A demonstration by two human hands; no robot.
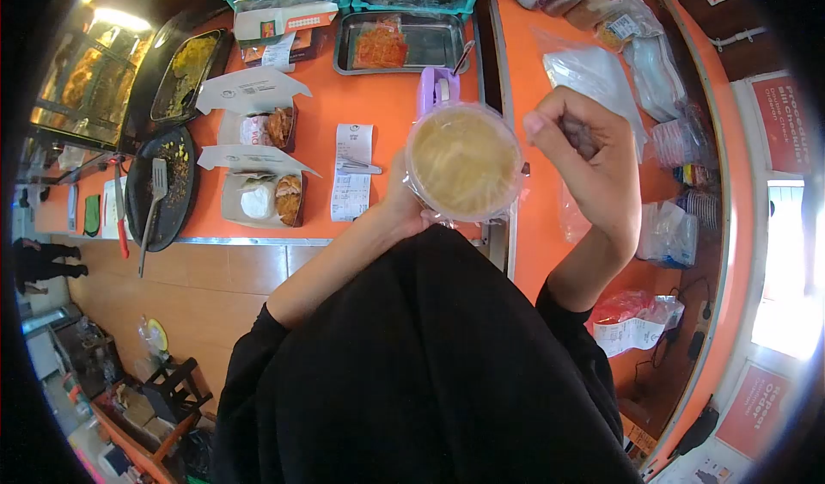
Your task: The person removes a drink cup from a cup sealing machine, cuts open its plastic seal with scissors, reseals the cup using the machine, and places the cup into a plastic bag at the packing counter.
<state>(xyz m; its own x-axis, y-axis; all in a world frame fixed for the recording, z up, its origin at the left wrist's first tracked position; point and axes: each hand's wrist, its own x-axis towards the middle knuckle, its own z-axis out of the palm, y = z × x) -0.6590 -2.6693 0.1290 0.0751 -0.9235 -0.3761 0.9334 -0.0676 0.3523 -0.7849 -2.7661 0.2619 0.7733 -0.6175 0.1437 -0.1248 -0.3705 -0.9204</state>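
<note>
My left hand [402, 202] is wrapped around a round clear plastic tub [466, 162] from its left side and below, and part of the hand is hidden by it. Pale brown liquid shows through the top of the tub, and thin plastic crinkles around its rim. To the right, apart from the tub, is my right hand [595, 157], with its fingers curled and thumb pointing toward the tub; I cannot make out anything inside it. Just behind the tub stands a purple tape dispenser [437, 88]. Left of the tub, a printed receipt [351, 187] lies on the orange counter [322, 110].
Two open food boxes [262, 199] with chicken sit left, near a black pan [161, 217] with a spatula [156, 196]. A metal tray [447, 41] lies behind. Clear plastic bags [584, 67] and stacked lids [683, 146] line the right counter.
</note>
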